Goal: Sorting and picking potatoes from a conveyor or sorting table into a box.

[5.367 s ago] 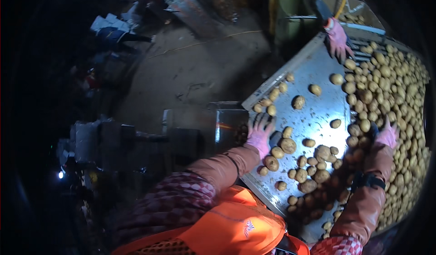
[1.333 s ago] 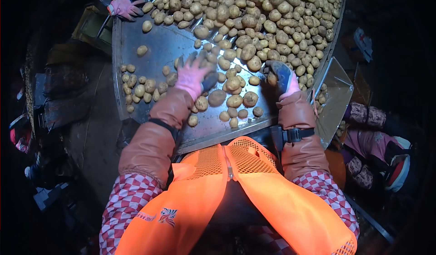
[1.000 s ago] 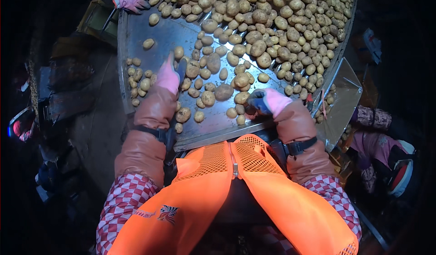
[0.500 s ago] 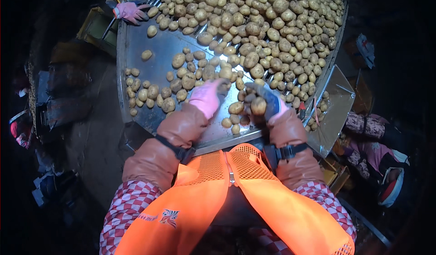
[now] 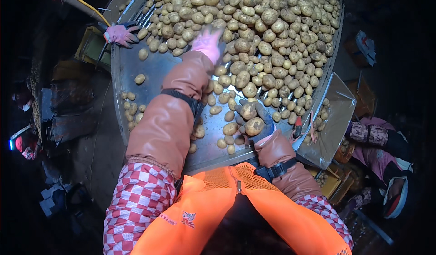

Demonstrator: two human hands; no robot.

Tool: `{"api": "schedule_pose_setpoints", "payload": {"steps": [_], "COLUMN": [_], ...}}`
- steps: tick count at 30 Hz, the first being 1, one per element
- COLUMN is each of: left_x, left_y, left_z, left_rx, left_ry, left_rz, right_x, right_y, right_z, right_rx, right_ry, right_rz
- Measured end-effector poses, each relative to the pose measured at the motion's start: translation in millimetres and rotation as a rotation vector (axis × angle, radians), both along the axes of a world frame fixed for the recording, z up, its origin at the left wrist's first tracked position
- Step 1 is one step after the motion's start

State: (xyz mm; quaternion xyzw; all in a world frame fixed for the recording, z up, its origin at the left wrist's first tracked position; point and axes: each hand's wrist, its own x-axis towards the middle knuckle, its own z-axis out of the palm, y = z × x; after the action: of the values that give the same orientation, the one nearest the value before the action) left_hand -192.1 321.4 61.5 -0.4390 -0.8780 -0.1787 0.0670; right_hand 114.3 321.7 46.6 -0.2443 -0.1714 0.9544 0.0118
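Observation:
My left hand (image 5: 207, 45), in a pink glove, stretches over the near edge of the potato heap (image 5: 272, 23). Its fingers are blurred but look spread, with nothing visible in them. My right hand (image 5: 267, 127), in a grey and pink glove, is low on the metal table (image 5: 156, 71), fingers curled around a potato (image 5: 254, 126). A second potato (image 5: 248, 111) sits against those fingers. Several loose potatoes (image 5: 230, 128) lie just left of this hand. My left sleeve hides part of the small group of potatoes (image 5: 131, 107) on the table's left side.
At the table's far left edge is another pink glove (image 5: 119, 35); whether a hand fills it I cannot tell. A yellow hose (image 5: 81, 2) runs above it. A red-handled tool (image 5: 298, 127) and a metal chute (image 5: 329, 118) stand right of my right hand. Another person (image 5: 377, 155) is at the right.
My left hand has moved forward from the loose potatoes to the heap, its fingers spreading. My right hand has shifted slightly down and keeps hold of a potato. The view has tilted a little.

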Motion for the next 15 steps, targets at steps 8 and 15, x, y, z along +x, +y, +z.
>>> {"api": "schedule_pose_setpoints", "payload": {"steps": [8, 15], "left_x": [41.6, 62.9], "left_y": [-32.6, 69.2], "left_z": [58.4, 61.6], "left_rx": [-0.008, -0.267], "left_ry": [-1.154, -0.28], "left_rz": [0.088, -0.347], "right_x": [-12.6, -27.8], "right_y": [29.2, 30.7], "right_z": [-1.8, -2.7], "right_rx": [-0.038, -0.094], "right_ry": [0.124, 0.351], "right_rz": [-0.152, -0.469]}}
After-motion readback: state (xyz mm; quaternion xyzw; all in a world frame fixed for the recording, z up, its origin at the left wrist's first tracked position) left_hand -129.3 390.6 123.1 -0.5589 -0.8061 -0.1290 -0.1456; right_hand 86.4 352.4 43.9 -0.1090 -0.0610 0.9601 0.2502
